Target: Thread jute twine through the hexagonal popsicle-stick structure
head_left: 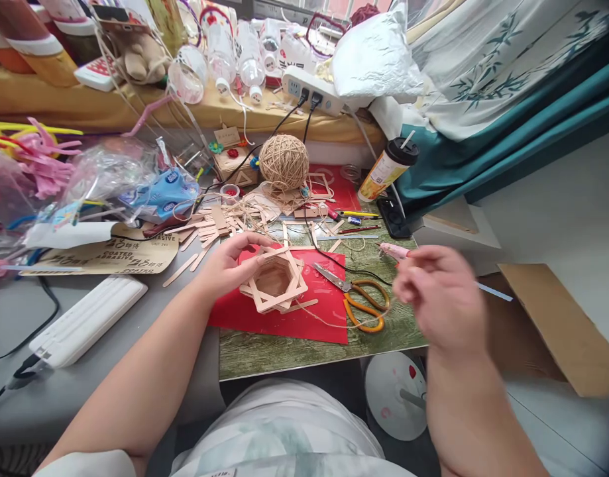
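Observation:
My left hand (237, 264) is closed around the left rim of a small star-shaped basket of stacked craft sticks (273, 306). The basket rests on a red sheet of paper (329, 329). From its right side a thin strand of twine (329, 324) runs across to my right hand (436, 291), which is raised at the right and pinches the strand's end; this hand is slightly blurred. Between the two lie scissors with orange handles (364, 305), blades apart. Just beyond my right hand is a pink tool, apparently a glue gun (394, 251), partly hidden.
A ball of twine (284, 161) stands behind a pile of loose craft sticks (212, 224). At the back right are a drink cup (388, 169) and a black cable. A white power strip (88, 321) and sandpaper (145, 255) lie left. An open cardboard box (557, 331) is at right.

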The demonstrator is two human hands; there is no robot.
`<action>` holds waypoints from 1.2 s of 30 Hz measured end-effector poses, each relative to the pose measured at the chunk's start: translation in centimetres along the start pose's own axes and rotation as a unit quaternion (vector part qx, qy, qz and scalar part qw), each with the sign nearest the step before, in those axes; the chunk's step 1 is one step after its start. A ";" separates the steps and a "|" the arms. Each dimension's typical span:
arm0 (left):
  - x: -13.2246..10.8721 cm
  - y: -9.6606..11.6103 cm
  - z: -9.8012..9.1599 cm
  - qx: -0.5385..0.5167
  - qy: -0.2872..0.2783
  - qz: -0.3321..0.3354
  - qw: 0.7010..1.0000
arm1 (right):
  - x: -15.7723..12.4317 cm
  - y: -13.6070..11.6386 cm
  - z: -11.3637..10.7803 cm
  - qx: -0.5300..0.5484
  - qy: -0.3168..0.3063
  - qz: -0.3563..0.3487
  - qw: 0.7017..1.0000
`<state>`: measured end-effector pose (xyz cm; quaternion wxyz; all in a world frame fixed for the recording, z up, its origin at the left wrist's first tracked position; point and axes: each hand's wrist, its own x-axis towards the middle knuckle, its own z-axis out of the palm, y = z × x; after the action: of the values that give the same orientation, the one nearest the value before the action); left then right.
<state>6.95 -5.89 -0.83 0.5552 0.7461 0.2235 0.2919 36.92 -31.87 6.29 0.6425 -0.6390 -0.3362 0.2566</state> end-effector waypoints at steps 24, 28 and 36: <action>0.5 -0.1 -2.8 -0.004 0.002 -0.274 0.962 | 3.6 6.4 13.7 -0.003 -0.159 0.207 0.965; 0.7 0.2 -2.5 -0.019 -0.013 -0.306 0.952 | 3.1 6.3 14.2 0.097 -0.123 0.291 0.944; 0.7 -0.1 -2.5 -0.107 -0.072 -0.315 0.940 | 2.7 6.6 14.2 0.166 -0.141 0.354 0.909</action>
<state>5.71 -3.66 -0.30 0.7097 0.5930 0.3738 0.0701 28.52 -20.29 -0.63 0.5522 -0.5575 -0.1269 0.6068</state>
